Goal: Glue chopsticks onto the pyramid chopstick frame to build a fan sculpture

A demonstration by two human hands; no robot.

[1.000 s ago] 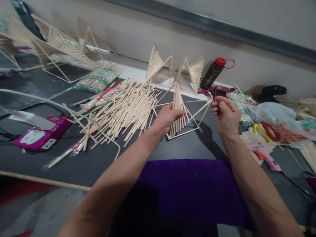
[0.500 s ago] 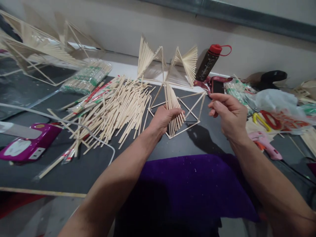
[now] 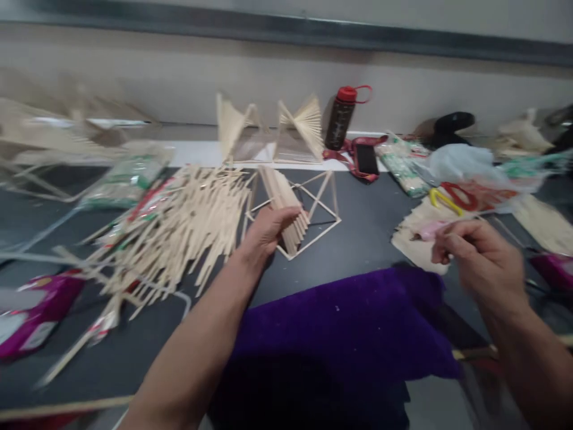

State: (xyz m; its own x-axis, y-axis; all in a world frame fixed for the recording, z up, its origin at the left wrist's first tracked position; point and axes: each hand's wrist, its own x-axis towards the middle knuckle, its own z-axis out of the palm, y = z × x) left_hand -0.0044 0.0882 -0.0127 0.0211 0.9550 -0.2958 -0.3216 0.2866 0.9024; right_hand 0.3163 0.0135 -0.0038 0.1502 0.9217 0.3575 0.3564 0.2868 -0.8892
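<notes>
**Right hand swings away from the frame, left stays on the fan**

Since the earlier head view, my right hand [image 3: 486, 263] has moved from beside the frame's corner out to the pink glue gun [image 3: 430, 229]. Its fingers are curled, but I cannot tell whether they close on anything. My left hand [image 3: 267, 230] stays clamped on the fan of sticks [image 3: 278, 190], thumb across the top.

In the head view now, I judge the work partway along. The fan spans the left part of the stick frame [image 3: 314, 239]; the right part is bare struts, so that side looks left to fill, going by the twisted stick models [image 3: 301, 126] near the wall. Plenty of loose chopsticks [image 3: 203, 218] lie to the left.

The frame sits in front of me on the dark tabletop [image 3: 362, 239]. Its pale sticks lie closely side by side, slanting down to the right; blur hides the joints.
</notes>
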